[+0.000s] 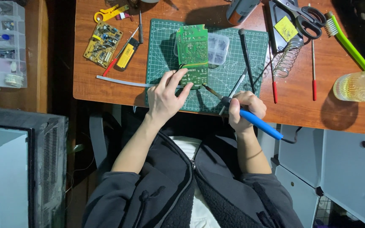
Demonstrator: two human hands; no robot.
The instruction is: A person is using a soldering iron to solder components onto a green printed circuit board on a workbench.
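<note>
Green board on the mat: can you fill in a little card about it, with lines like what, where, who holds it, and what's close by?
what: green board
where: on a green mat, on a wooden desk
left hand: fingers on the board's near edge
right hand: grips a blue-handled iron, tip close to the board's near corner
close by: clear box, yellow board, scissors, spring

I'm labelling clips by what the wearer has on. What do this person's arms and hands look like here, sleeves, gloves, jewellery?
Both hands, the left hand and the right hand, are bare: no gloves, and no rings or watch that I can make out. The forearms are uncovered, with the sleeves of a dark grey zip-up jacket pushed up near the elbows. The jacket has a black fleecy lining, open over a white top.
</note>
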